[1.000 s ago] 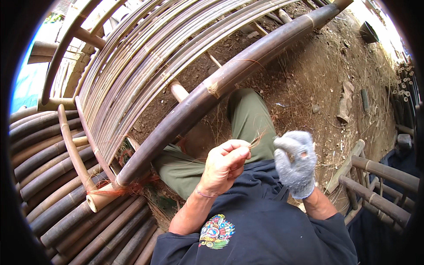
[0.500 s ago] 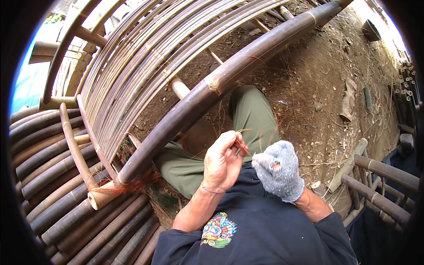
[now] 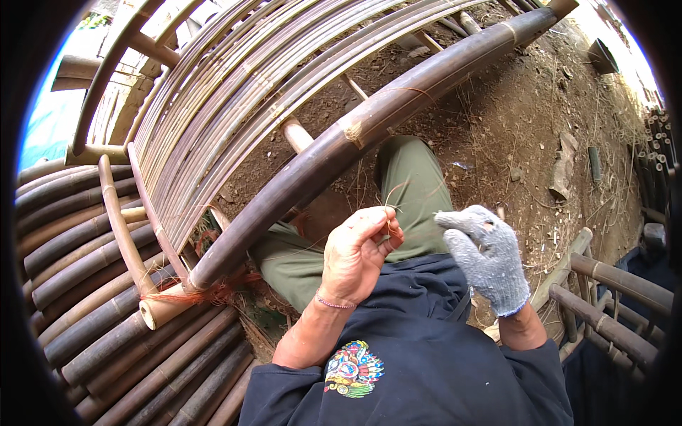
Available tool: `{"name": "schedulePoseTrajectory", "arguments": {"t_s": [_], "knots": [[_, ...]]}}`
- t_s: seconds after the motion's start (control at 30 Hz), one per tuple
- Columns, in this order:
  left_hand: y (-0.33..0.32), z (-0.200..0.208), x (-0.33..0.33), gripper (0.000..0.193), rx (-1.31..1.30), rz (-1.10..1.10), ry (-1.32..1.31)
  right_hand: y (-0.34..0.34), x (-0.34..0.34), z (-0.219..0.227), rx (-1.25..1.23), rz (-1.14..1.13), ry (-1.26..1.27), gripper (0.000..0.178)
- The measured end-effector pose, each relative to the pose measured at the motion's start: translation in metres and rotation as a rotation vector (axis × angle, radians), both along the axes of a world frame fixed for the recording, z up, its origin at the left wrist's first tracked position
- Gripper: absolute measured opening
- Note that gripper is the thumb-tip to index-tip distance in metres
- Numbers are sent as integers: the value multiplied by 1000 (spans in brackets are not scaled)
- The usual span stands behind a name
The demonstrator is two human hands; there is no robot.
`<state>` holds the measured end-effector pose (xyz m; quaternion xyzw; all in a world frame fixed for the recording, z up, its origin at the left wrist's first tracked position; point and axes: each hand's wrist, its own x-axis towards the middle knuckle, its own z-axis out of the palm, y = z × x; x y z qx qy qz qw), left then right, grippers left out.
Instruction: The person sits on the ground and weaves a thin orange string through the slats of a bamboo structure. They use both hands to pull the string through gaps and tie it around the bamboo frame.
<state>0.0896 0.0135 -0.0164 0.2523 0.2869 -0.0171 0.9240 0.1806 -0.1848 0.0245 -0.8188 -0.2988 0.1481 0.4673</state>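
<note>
My left hand [image 3: 361, 245] is bare, with a thin woven bracelet at its wrist. Thumb and fingers pinch thin reddish-brown fibres [image 3: 393, 207], whose loose ends curl up past the fingertips. To its right, apart from it, my right hand [image 3: 486, 255] wears a grey knitted glove with small worn holes. The gloved thumb and finger are drawn together toward the left hand; anything between them is too fine to make out. Beyond both hands a thick dark bamboo pole [image 3: 312, 167] runs diagonally, the front rail of a frame with bamboo slats [image 3: 234, 92].
Reddish fibres [image 3: 224, 290] hang in a tangle at the pole's near-left end. Dark bamboo poles [image 3: 106, 284] lie stacked on the left. A bamboo frame [image 3: 611, 298] stands at right, with more cut poles [image 3: 657, 142] behind. Dirt floor [image 3: 511, 121] shows beyond my knees.
My gloved right hand has moved right and slightly up, away from the left hand. The left hand stays nearly in place with the fibres. The view has shifted slightly.
</note>
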Motion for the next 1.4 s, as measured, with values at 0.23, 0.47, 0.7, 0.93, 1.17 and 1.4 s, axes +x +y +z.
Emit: {"name": "schedulePoseTrajectory", "arguments": {"t_s": [0.23,0.47,0.7,0.93,1.17,1.4], "knots": [[-10,2,-3,18,54,-8,-35,27,0,7,10,-53,-88,48],[-13,3,-3,15,134,0,-28,44,4,-6,150,3,-7,13],[-11,-8,-4,9,56,92,-70,36,-9,-17,221,214,461,3],[7,-39,0,11,-116,211,7,15,-14,-3,378,456,436,4],[-1,-10,-7,15,173,149,-73,21,8,-20,-96,-268,-337,31],[-10,-5,-14,17,67,89,-95,33,-5,-17,45,39,-166,33]]}}
